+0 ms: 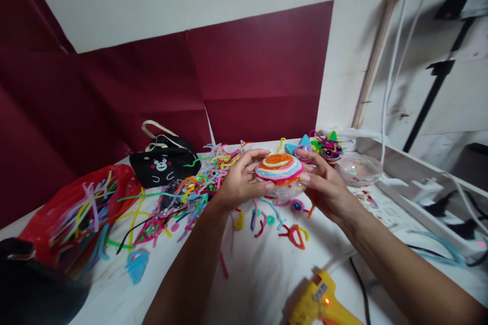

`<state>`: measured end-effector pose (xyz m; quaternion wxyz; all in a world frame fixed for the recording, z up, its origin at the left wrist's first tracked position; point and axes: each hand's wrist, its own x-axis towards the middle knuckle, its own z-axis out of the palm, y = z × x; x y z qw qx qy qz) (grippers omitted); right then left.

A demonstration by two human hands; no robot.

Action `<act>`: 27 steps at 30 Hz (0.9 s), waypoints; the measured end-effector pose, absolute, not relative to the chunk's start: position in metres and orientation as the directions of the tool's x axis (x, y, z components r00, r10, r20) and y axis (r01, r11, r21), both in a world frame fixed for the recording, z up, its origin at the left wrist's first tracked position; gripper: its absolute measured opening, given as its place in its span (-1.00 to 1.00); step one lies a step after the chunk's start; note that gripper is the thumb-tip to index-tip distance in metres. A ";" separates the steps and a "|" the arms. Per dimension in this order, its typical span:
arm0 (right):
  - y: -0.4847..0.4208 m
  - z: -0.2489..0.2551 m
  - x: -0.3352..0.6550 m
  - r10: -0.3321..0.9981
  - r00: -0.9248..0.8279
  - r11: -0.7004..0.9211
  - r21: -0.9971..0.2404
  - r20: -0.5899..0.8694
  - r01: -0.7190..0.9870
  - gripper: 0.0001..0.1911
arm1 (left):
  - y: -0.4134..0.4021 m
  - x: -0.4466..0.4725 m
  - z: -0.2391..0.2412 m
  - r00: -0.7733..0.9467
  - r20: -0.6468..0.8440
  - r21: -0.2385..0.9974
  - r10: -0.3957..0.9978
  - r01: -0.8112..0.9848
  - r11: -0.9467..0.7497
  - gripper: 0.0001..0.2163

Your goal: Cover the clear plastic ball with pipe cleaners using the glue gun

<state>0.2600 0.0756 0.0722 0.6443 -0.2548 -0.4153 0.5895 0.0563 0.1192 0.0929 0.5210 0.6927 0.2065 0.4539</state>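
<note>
Both my hands hold up a round dome covered with coiled pipe cleaners point(279, 168), orange in the middle with white, blue and pink rings. My left hand point(238, 181) grips its left side with curled fingers. My right hand point(327, 186) cups its right side. A clear plastic base shows under the dome. Below my hands, several small bent pipe-cleaner shapes point(293, 234) lie on the white table point(259, 274).
A heap of coloured pipe cleaners point(198, 188) lies at centre left, a red bag with more of them point(80, 213) at left, and a black bear pouch point(162, 165) behind. A clear half-sphere point(360, 169) and a colourful cat figure point(328, 148) sit at right. A yellow glue gun point(320, 302) lies near the front.
</note>
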 end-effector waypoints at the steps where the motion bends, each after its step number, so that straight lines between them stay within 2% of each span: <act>1: 0.075 0.072 0.260 0.972 -0.037 0.178 -0.824 0.234 -0.537 -0.26 | 0.118 0.057 0.093 0.501 0.413 0.910 0.760 -0.193 -0.367 -0.37; 13: 0.075 0.072 0.261 0.972 -0.043 0.180 -0.845 0.232 -0.504 -0.26 | 0.112 0.063 0.092 0.454 0.441 0.897 0.774 -0.241 -0.370 -0.37; 20: 0.077 0.072 0.262 0.973 -0.032 0.178 -0.831 0.229 -0.528 -0.27 | 0.112 0.064 0.094 0.482 0.434 0.899 0.761 -0.283 -0.334 -0.46; 27: 0.076 0.074 0.262 0.974 -0.013 0.191 -0.846 0.227 -0.497 -0.29 | 0.116 0.061 0.092 0.518 0.462 0.885 0.720 -0.315 -0.342 -0.46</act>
